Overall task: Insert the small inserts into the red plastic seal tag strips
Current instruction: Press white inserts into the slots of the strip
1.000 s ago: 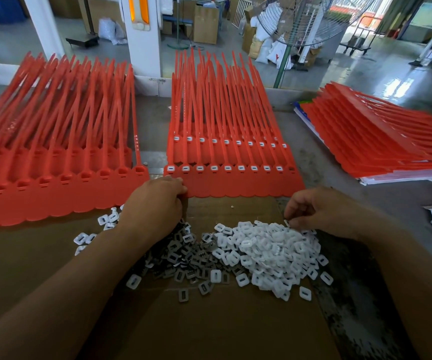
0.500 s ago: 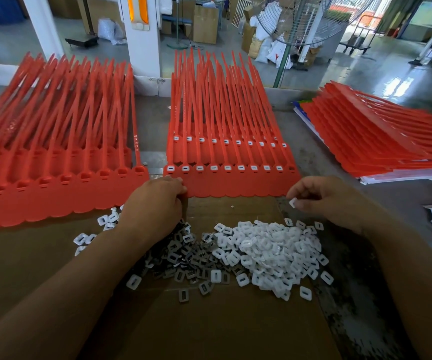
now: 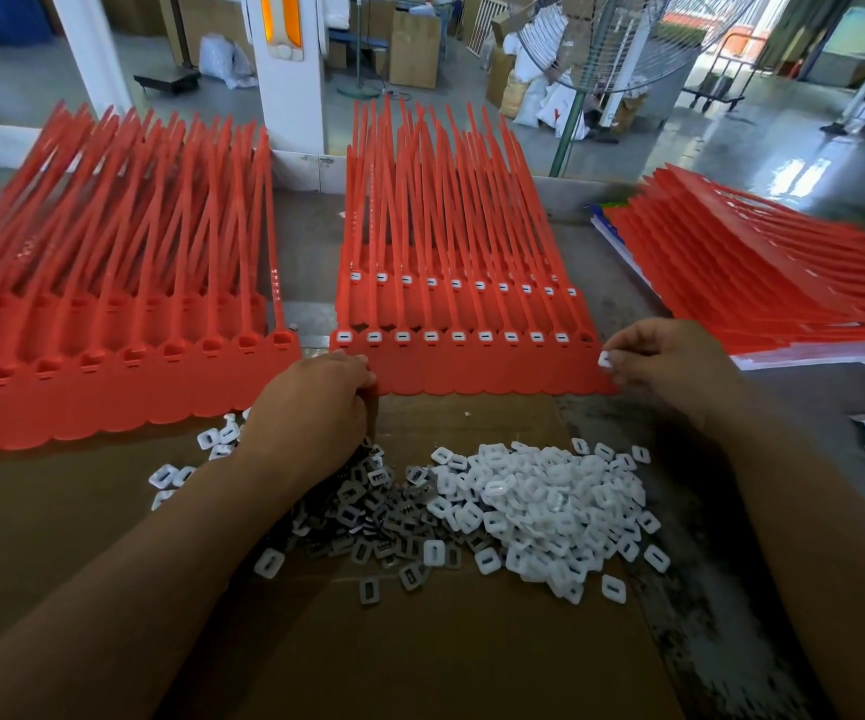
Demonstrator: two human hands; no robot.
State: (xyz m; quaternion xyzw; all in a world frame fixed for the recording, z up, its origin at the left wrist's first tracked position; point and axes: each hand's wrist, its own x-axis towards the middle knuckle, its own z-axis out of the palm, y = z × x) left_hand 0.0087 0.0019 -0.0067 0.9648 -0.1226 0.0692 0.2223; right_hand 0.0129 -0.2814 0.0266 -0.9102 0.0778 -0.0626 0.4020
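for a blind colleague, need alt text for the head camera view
A person's right hand pinches a small white insert at the right end of the middle sheet of red seal tags, while the left hand rests curled at its near left corner. Piles of loose white inserts and dark pieces lie on cardboard in front.

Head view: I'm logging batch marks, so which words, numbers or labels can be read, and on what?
No text can be read.
Pale marks on the tail of one red plastic seal tag strip: too small to read.
Red mark on a white sack on the floor behind: blurred.
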